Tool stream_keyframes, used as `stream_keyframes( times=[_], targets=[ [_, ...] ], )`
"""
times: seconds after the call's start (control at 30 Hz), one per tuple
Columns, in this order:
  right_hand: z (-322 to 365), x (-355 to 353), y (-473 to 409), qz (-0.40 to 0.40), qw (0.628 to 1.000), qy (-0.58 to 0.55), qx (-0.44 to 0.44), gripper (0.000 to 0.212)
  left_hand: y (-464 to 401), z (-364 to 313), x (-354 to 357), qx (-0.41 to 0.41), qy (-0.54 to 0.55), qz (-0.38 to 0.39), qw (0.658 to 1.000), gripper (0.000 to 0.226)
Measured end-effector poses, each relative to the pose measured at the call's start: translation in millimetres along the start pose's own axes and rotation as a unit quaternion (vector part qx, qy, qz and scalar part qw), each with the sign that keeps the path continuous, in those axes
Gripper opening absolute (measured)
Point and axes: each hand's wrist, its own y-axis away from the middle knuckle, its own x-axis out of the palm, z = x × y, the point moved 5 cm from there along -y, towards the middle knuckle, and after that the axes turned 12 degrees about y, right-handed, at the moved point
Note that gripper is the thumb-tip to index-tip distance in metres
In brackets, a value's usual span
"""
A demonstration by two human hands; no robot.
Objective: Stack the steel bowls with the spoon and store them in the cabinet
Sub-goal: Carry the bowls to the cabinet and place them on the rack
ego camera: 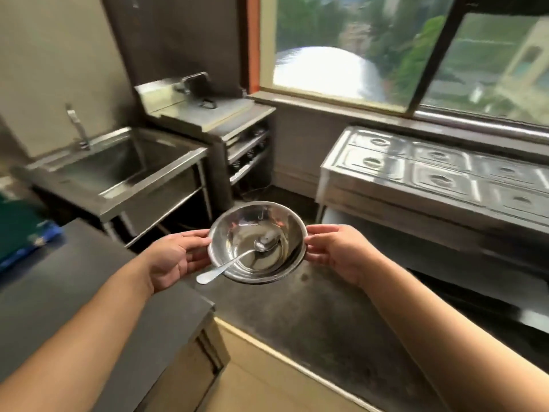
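A stack of shiny steel bowls [234,230] is held in the air in the middle of the view, above the floor. A steel spoon [234,260] lies in the top bowl, its handle sticking out over the near left rim. My left hand [175,257] grips the stack at its left rim. My right hand [335,251] grips it at the right rim. How many bowls the stack holds I cannot tell.
A dark counter [74,292] with a wooden cabinet front [190,367] is at the lower left. A steel sink [118,171] stands at the left, a steel shelf unit [237,135] behind it, and a steel food warmer [430,179] at the right under a window [386,55].
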Motion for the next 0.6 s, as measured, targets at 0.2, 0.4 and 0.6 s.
stream_keyframes(
  times=[0.2, 0.4, 0.6],
  targets=[
    [7.6, -145.2, 51.3, -0.146, 0.988, -0.048, -0.028, 0.029, -55.4, 22.2, 165.9, -0.059, -0.041, 0.123, 0.99, 0.032],
    [-5.0, -276.3, 104.9, -0.295, 0.948, -0.111, -0.035, 0.027, -103.3, 64.3, 332.5, -0.126, -0.089, 0.251, 0.956, 0.03],
    [-19.6, -383.2, 135.2, -0.421, 0.893, -0.154, -0.022, 0.022, -153.5, 118.0, 488.8, -0.209, -0.125, 0.363, 0.9, 0.031]
  ],
)
